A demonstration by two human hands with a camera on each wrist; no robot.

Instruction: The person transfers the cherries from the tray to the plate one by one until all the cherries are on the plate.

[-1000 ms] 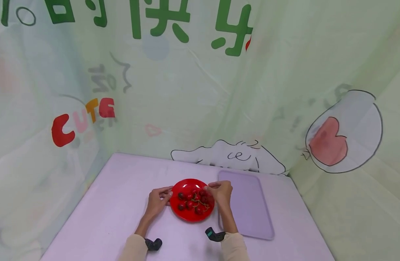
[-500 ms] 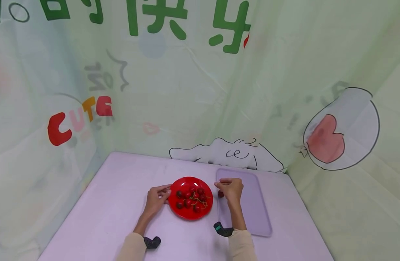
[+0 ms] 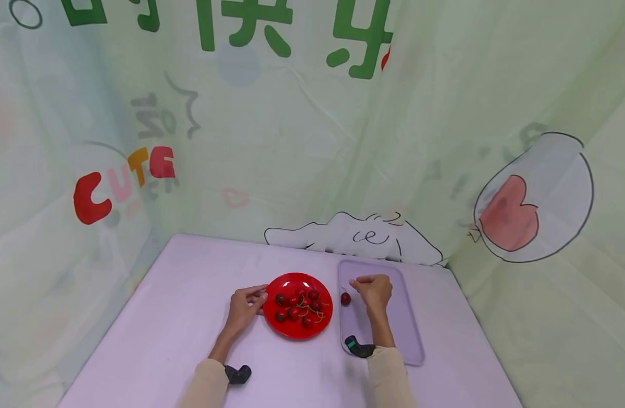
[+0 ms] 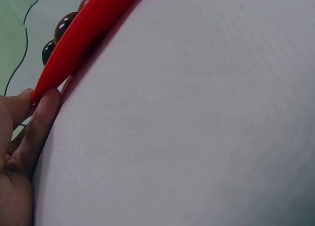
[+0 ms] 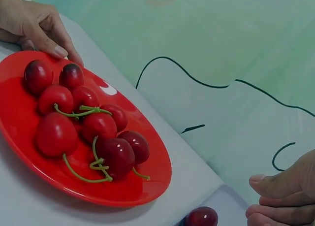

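A red plate [image 3: 298, 334] sits on the table with several red and dark cherries [image 3: 293, 313] on it, some with green stems. My left hand [image 3: 241, 309] pinches the plate's left rim; the left wrist view shows the thumb above the rim and a finger beneath. To the right, my right hand [image 3: 375, 292] hovers over the purple tray [image 3: 408, 334], with a gap between thumb and fingers in the right wrist view. A single dark red cherry [image 3: 345, 298] lies near the tray's left edge, just left of the right fingertips and apart from them.
The pale table [image 3: 200, 283] reaches back to a printed cloth curtain [image 3: 312, 141], which hangs behind and at both sides. The tray stands close to the plate's right side. A black device [image 3: 360, 347] is worn on the right wrist, another [image 3: 238, 374] on the left.
My right hand has moved from the plate rightward to above the tray, and one cherry now lies there, let go. The left hand has stayed at the plate's rim.
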